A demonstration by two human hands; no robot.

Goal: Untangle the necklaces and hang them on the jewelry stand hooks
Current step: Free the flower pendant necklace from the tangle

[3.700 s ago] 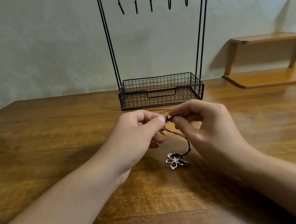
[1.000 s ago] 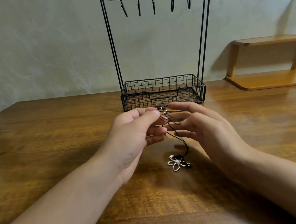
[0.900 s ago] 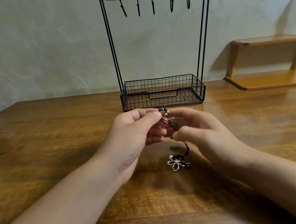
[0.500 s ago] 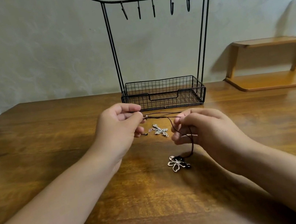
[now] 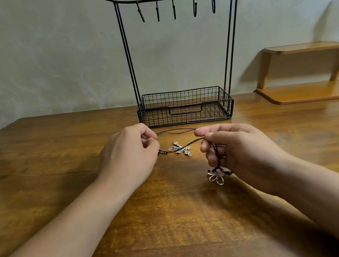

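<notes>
Two dark cord necklaces lie stretched between my hands on the wooden table (image 5: 38,170). My left hand (image 5: 130,154) pinches one end of the dark cords (image 5: 175,130). A silver cross-shaped pendant (image 5: 179,147) rests on the table between the hands. My right hand (image 5: 238,151) grips the other cord, from which a rose-gold flower pendant (image 5: 215,176) hangs beside the palm. The black wire jewelry stand (image 5: 185,106) stands behind the hands, and its several hooks (image 5: 174,10) under the top bar are bare.
A low wooden shelf (image 5: 309,72) sits at the back right against the patterned wall. The stand's wire basket base holds nothing. The table's far edge meets the wall just behind the stand.
My hands have drawn apart, left to the left and right to the right. The cords now stretch between them, the cross pendant has come into sight, and the flower pendant has shifted right.
</notes>
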